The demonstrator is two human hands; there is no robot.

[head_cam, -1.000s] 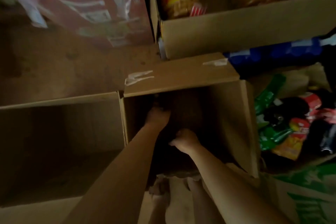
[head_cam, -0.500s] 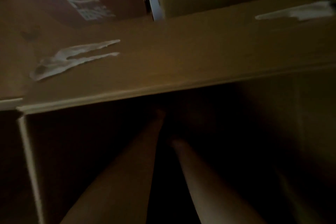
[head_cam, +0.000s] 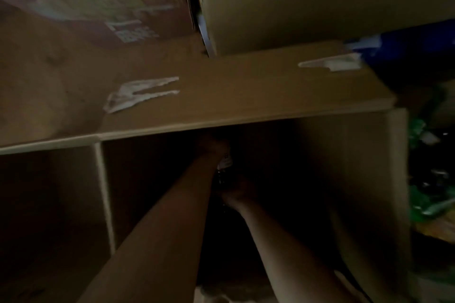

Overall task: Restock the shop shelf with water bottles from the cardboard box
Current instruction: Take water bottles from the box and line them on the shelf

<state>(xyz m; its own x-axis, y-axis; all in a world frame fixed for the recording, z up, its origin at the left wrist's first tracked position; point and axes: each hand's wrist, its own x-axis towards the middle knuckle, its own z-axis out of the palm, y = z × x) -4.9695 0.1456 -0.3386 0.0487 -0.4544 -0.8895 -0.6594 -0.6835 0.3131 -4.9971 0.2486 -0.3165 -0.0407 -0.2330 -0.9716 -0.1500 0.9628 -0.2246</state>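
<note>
The open cardboard box (head_cam: pixel 369 179) fills the view, and its inside is very dark. Both my arms reach down into it. My left hand (head_cam: pixel 211 149) is deep in the box, just under the far flap (head_cam: pixel 246 96), and grips the top of a water bottle (head_cam: pixel 225 162) whose white label catches a little light. My right hand (head_cam: pixel 237 193) is a bit nearer to me, its fingers curled round the dark lower part of that bottle. Any other bottles in the box are hidden in shadow.
A second open cardboard box (head_cam: pixel 49 204) adjoins on the left, behind a shared wall (head_cam: pixel 105 194). Another large carton (head_cam: pixel 307 2) and a red printed pack (head_cam: pixel 98 0) stand beyond the flap. Green and blue packaged goods (head_cam: pixel 430 192) lie to the right.
The camera has pulled back a little from its close look into the box. My hands have come up slightly, and the bottle's white label now shows between them.
</note>
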